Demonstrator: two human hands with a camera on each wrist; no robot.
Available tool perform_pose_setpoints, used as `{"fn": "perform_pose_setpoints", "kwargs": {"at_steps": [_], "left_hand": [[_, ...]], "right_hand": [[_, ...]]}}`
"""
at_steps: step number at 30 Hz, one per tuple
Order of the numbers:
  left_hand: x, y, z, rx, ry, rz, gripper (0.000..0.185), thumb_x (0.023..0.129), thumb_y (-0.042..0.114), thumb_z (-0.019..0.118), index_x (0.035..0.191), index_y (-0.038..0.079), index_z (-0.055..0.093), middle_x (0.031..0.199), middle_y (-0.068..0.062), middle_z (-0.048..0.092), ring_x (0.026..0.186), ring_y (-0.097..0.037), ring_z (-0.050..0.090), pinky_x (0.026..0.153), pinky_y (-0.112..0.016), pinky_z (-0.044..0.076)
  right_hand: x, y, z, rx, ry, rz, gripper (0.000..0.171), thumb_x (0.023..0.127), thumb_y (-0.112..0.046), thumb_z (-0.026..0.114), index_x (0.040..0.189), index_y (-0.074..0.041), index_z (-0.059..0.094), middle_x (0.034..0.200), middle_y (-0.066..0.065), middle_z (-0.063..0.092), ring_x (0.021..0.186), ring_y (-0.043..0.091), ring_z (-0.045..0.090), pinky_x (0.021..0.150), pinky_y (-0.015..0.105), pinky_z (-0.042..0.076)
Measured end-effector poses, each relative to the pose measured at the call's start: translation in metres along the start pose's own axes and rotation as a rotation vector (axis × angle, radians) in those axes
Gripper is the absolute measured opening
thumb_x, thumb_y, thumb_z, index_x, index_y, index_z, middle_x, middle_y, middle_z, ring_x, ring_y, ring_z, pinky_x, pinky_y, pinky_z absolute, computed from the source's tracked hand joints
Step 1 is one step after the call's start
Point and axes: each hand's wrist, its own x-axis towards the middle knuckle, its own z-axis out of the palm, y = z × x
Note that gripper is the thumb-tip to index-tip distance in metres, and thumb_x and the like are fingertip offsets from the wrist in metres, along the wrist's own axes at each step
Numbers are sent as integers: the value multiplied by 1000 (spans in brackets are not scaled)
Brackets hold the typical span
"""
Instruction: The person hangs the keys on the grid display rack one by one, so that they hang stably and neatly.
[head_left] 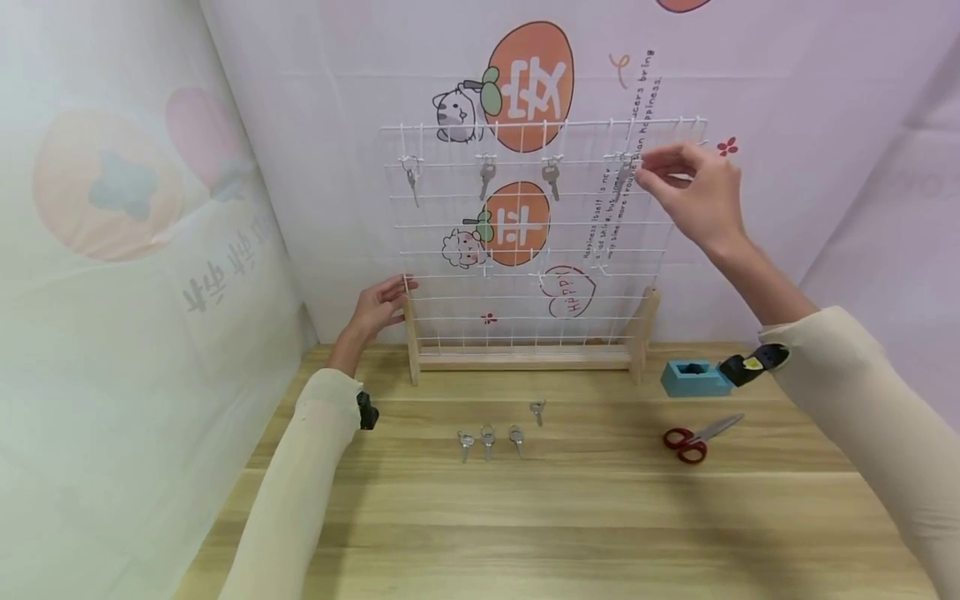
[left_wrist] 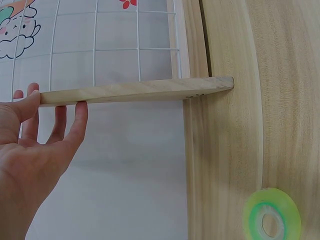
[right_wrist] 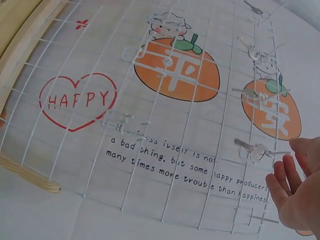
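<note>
The right hand [head_left: 693,196] is up at the top right of the white wire grid rack [head_left: 525,250] — its fingertips pinch a small silver key [head_left: 624,172] hanging on a hook there. The left hand [head_left: 378,304] rests with straight, open fingers on the rack's left wooden post [head_left: 410,333]. Four more silver keys [head_left: 491,437] lie on the light wooden table [head_left: 585,517] — near red-handled scissors [head_left: 697,437].

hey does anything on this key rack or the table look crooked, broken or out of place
Nothing stands out. The wire rack stands upright on the table, keys hang straight from its hooks, four keys lie in a loose group, and the scissors lie closed.
</note>
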Motion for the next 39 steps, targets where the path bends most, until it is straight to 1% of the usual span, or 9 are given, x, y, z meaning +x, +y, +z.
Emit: {"fn": "perform_pose_setpoints", "kwargs": {"at_steps": [4,8,16,21,24,28,30,35,39], "left_hand": [[0,-1,1,3,6,-6,48,109,2,51,155,13,50,152,-7,57,145,-26,47,111,-54,48],[0,-1,1,4,7,3,47,109,3,51,155,13,50,152,-7,57,145,-26,47,110,-54,48],[0,-2,0,-14,3,-18,49,109,5,52,156,16,49,154,-6,55,146,-26,46,112,-55,46],[2,-1,0,-21,3,-28,50,109,6,52,157,19,48,155,-6,54,147,-26,44,113,-56,44],[4,-1,0,-17,7,-25,50,109,5,52,156,19,49,154,-5,54,147,-26,45,113,-55,45],[6,-1,0,-15,14,-18,49,108,4,53,156,18,50,153,-5,56,146,-26,46,111,-54,47],[7,-2,0,-10,16,-16,49,108,4,53,156,17,50,152,-5,57,145,-26,47,111,-53,48],[5,0,1,-12,9,-22,49,108,4,53,156,17,50,152,-5,57,145,-25,47,111,-54,48],[6,0,-1,-41,-6,-36,50,109,3,52,157,16,48,155,-6,53,148,-27,42,114,-56,44]], "right_hand": [[-17,-3,2,-41,-57,-19,38,97,-24,77,130,-7,71,124,14,73,108,9,68,100,25,55],[-30,-4,6,-47,-100,-39,39,97,-23,77,132,-8,70,125,17,72,111,17,71,99,26,55],[-52,11,26,-45,-190,-121,34,94,-9,78,127,-2,71,113,16,76,92,-5,66,87,14,56],[-68,22,41,-51,-259,-158,33,93,-8,79,125,-1,71,111,15,77,92,16,73,80,9,55],[-77,29,49,-67,-314,-165,33,93,-9,80,124,-2,72,113,14,77,93,28,75,80,16,59],[-89,37,58,-96,-388,-171,31,93,-12,81,122,-6,74,110,13,77,91,28,76,78,31,63],[-95,42,64,-100,-423,-179,30,92,-13,81,120,-6,74,108,12,77,89,27,76,75,30,63],[-110,57,78,-64,-514,-193,27,92,-12,81,116,-3,74,106,15,77,87,26,76,69,19,59],[-123,69,93,-53,-561,-174,26,91,-11,82,114,-3,74,106,15,77,87,25,76,72,25,62]]}}
